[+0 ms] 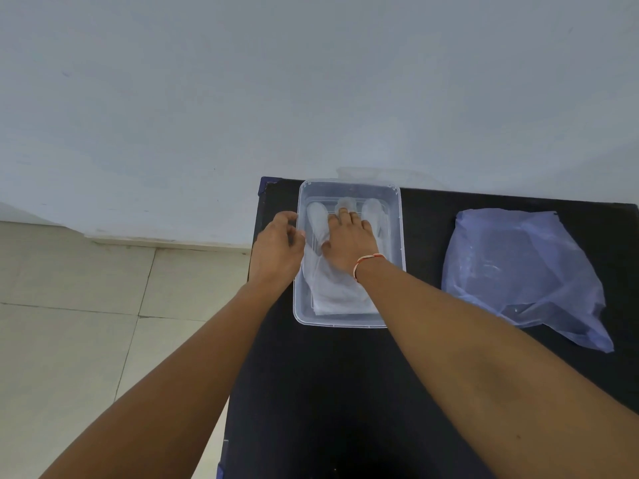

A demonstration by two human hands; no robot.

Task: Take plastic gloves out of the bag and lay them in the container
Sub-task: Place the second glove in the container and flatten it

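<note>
Right hand [349, 242] flat inside container [396, 233], fingers [342, 213] spread pressing gloves [332, 292] down; left hand [276, 243] curled, steadying container's left wall.

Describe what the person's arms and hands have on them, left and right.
Both forearms are bare to the frame edge, with no sleeves showing. Neither the left hand nor the right hand wears a glove, and no rings or watch can be made out. The only thing worn is a thin thread bracelet, red-orange and white, around the right wrist.
</note>
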